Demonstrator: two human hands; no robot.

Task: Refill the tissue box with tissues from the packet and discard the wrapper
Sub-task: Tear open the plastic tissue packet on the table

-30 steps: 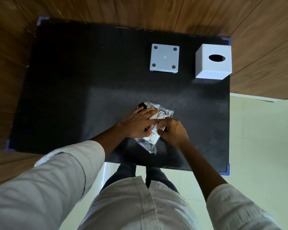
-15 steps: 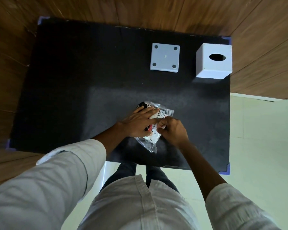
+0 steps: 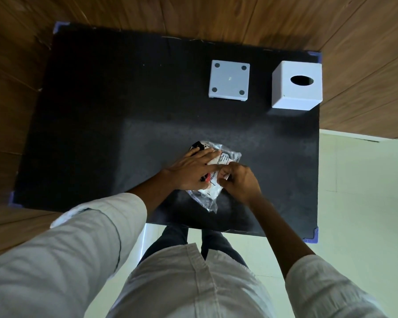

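I'm pressing my left hand [image 3: 193, 169] flat on the tissue packet [image 3: 216, 173], which is lying near the front edge of the black mat [image 3: 124, 134]. My right hand [image 3: 238, 181] is pinching the wrapper beside my left fingers. The white tissue box [image 3: 295, 87] is sitting at the far right corner, its base plate [image 3: 229, 81] lying just beside it.
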